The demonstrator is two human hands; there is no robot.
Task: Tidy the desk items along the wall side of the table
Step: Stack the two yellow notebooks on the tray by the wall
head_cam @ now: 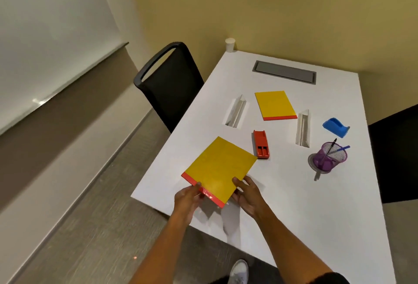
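Both hands hold a yellow pad [218, 170] with a red edge, near the front corner of the white tabletop [294, 204]. The left hand [187, 200] and right hand [247, 194] have their fingers pinching its near end. A red stapler [260, 144] lies just beside it. Farther back lie a second pad [274, 105], two clear stands [235, 111] [302, 128], a blue tape holder [336, 127] and a purple pen cup [330, 157]. A white cup [230, 45] stands by the yellow wall [271, 12]. A black chair [168, 84] stands at the left.
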